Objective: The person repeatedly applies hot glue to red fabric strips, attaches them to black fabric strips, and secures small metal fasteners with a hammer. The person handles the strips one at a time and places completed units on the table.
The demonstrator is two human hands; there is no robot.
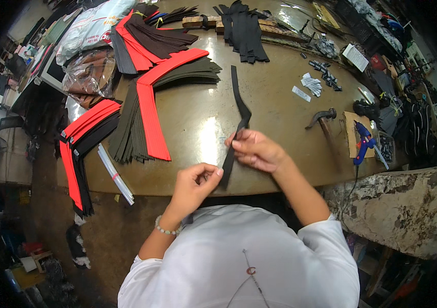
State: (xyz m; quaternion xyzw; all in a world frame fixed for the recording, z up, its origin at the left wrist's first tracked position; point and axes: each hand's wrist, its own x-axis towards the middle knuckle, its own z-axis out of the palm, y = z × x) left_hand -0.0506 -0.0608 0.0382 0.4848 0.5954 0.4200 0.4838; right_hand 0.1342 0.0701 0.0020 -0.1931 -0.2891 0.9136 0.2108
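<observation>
A long black fabric strip (239, 102) runs between my hands over the near part of the table, bent partway along, its far end lying toward the back. My right hand (257, 150) pinches it near the middle. At the strip's near end, my left hand (198, 184) has thumb and fingertips closed against its edge. To the left lie fanned stacks of strips: red ones (152, 128) on dark olive ones (131, 131), and a smaller red and black stack (89, 126) at the table's left edge.
Clear glue sticks (115, 173) lie near the left front edge. On the right are a hammer (323, 123), a blue hot glue gun (364, 142) on cardboard, and small white labels (311, 84). Black strips (241, 31) and a plastic-wrapped bundle (90, 74) stand farther back.
</observation>
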